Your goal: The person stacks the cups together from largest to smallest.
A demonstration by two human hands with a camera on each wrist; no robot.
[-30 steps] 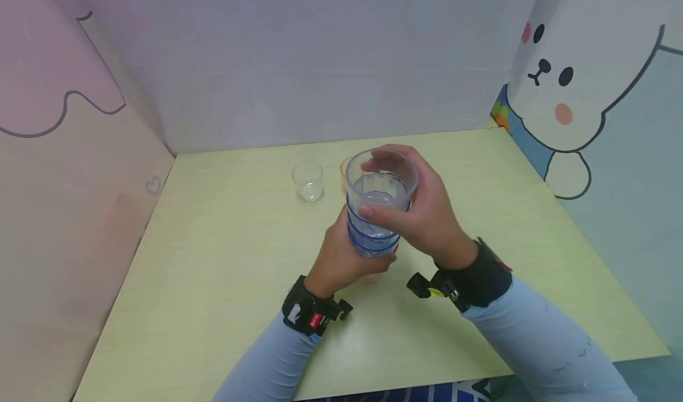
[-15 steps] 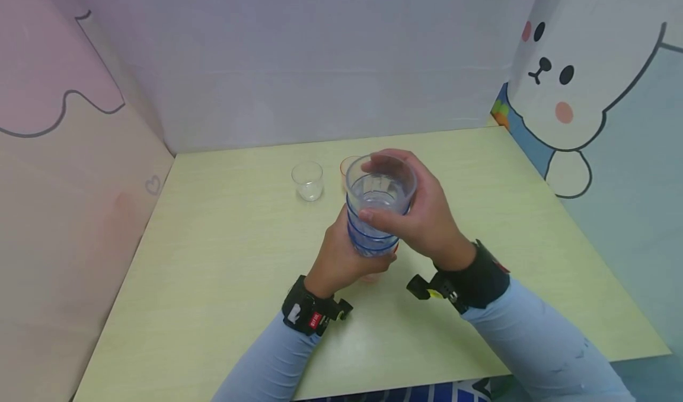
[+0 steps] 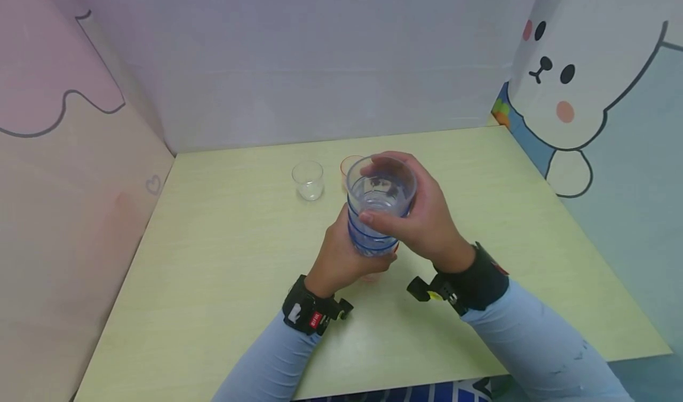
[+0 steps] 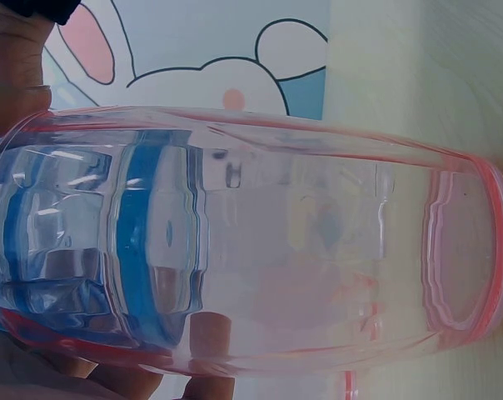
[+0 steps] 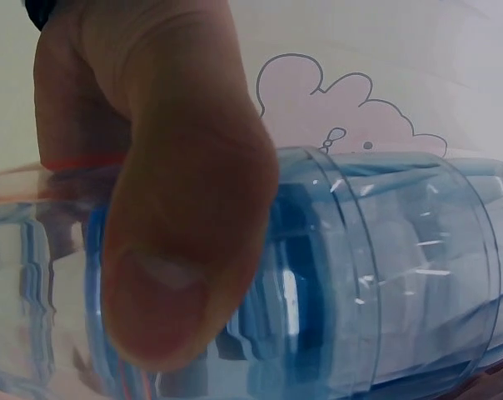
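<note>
A stack of see-through plastic tumblers stands nearly upright between the two hands. Its upper tumblers (image 3: 376, 212) are clear with blue bands, nested inside one another. Below them is a pink-tinted tumbler (image 4: 318, 242), whose mouth surrounds the lowest blue-banded one. My left hand (image 3: 344, 251) grips the stack low down, around the pink tumbler's upper part, with fingers (image 4: 210, 387) along its side. My right hand (image 3: 427, 212) holds the top tumbler near its rim, thumb in front and fingers behind. In the head view, the hands hide most of the pink tumbler.
Behind the stack, a small clear glass (image 3: 308, 182) stands on the pale yellow table (image 3: 224, 259). Right of it, an orange-rimmed glass (image 3: 348, 168) is partly covered by the stack. Printed cloth walls (image 3: 331, 64) rise at the table's back and sides.
My right hand and the top blue-banded tumbler have sunk slightly toward my left hand. The left hand has stayed in place on the pink tumbler.
</note>
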